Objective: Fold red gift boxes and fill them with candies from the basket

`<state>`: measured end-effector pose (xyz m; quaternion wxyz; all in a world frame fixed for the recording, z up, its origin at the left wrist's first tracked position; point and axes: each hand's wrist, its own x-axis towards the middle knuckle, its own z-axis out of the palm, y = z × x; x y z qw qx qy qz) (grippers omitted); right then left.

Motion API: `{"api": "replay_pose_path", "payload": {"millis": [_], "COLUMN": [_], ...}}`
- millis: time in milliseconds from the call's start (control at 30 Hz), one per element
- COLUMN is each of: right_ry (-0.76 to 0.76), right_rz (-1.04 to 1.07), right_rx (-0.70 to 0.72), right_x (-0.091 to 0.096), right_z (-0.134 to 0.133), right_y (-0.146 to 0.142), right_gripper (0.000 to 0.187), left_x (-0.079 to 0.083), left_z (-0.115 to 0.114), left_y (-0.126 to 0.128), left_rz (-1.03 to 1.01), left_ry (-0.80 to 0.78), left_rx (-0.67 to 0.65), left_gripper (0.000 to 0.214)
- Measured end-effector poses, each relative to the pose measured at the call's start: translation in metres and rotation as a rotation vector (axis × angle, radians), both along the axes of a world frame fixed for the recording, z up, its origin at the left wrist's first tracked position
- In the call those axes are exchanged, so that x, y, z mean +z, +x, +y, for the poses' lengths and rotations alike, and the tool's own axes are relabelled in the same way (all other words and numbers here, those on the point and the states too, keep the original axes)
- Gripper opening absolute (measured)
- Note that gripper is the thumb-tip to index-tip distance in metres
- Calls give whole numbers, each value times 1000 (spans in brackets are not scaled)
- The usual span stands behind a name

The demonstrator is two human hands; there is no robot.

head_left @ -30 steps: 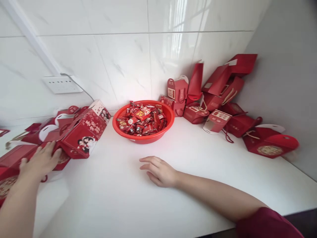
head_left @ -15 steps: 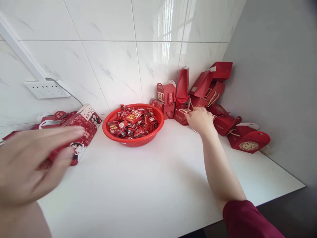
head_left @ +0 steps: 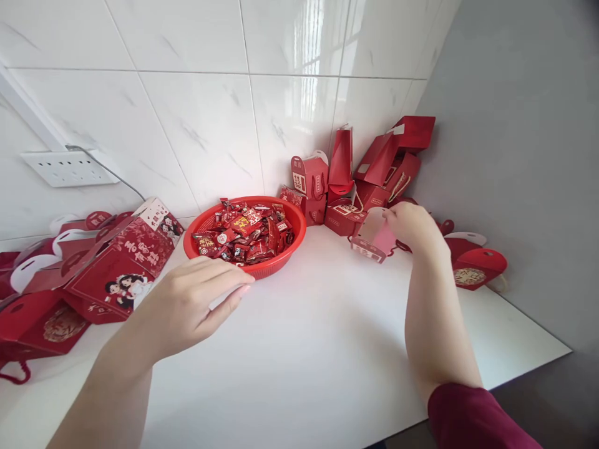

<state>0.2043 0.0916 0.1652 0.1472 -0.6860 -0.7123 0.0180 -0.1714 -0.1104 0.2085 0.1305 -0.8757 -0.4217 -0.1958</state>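
The right hand (head_left: 414,227) has lifted a small red box (head_left: 372,240) from the two o'clock pile (head_left: 374,168), fingers clamped on it; the left hand (head_left: 187,305), fingers apart, now hovers at seven o'clock of the basket (head_left: 276,265).

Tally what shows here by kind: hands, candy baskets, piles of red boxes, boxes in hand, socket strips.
Hands: 2, left hand and right hand
Candy basket: 1
Red box piles: 2, left pile and right pile
Held box, in the right hand: 1
Socket strip: 1
Total: 7
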Motion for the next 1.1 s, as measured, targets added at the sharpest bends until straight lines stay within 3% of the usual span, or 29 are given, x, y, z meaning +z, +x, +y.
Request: {"api": "replay_pose_path", "payload": {"millis": [67, 133, 267, 367, 467, 633, 867, 1000, 1100], "right_ry": [37, 4, -187, -102, 5, -112, -145, -303, -368], "right_rz": [45, 129, 279, 366, 410, 265, 168, 152, 131], "right_rx": [74, 296, 883, 1121, 1214, 1333, 1278, 1250, 1230], "right_x": [15, 22, 14, 4, 0, -1, 4, 7, 7], "right_z": [-20, -37, -59, -74, -93, -113, -112, -110, -108], "right_y": [-11, -32, -83, -113, -130, -139, -127, -117, -111], "right_gripper": [39, 37, 24, 20, 19, 20, 20, 23, 26], "left_x": [-3, -6, -10, -13, -16, -22, -24, -28, -35], "left_z": [1, 2, 5, 9, 12, 14, 16, 16, 17], "left_y": [4, 8, 15, 17, 19, 24, 21, 15, 16], "left_rz": [-12, -32, -58, -65, -29, 35, -37, -43, 34], "left_ry": [-47, -69, -158, -288, -411, -575, -657, -731, -691], "left_rx": [-26, -46, -56, -33, 26, 50, 192, 327, 413], "left_gripper": [18, 19, 24, 26, 26, 33, 38, 48, 51]}}
